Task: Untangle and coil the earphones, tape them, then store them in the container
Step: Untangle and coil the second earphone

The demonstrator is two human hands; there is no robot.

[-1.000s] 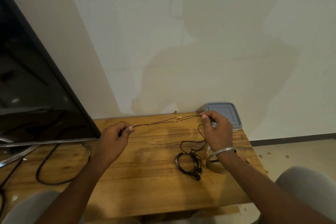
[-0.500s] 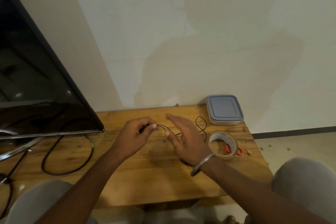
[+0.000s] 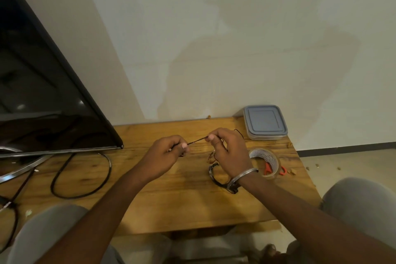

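Half a second ago we saw the right hand (image 3: pixel 231 150) spread flat over the cord. Now its fingers are curled and thumb and forefinger pinch the earphones (image 3: pixel 197 140). The hands were wide apart a second ago and are now near each other, with only a short taut run of cord between them.

The container (image 3: pixel 264 122) sits at the far right corner of the table (image 3: pixel 182 199) with its grey lid on. The tape roll (image 3: pixel 273 157) lies just in front of it, and red scissors (image 3: pixel 283 170) show through and beside the roll. A television (image 3: pixel 42 103) leans at the left with a black cable (image 3: pixel 85 178) looped below it. The right wrist, with its bangle (image 3: pixel 242 176), covers part of the coiled earphone bundle on the table, so we cannot tell how tangled that part is.

The left hand (image 3: pixel 169 152) pinches the cord's other end between thumb and forefinger, its other fingers curled. Both hands are above the table. The slack appears to trail under the right palm down to the bundle.
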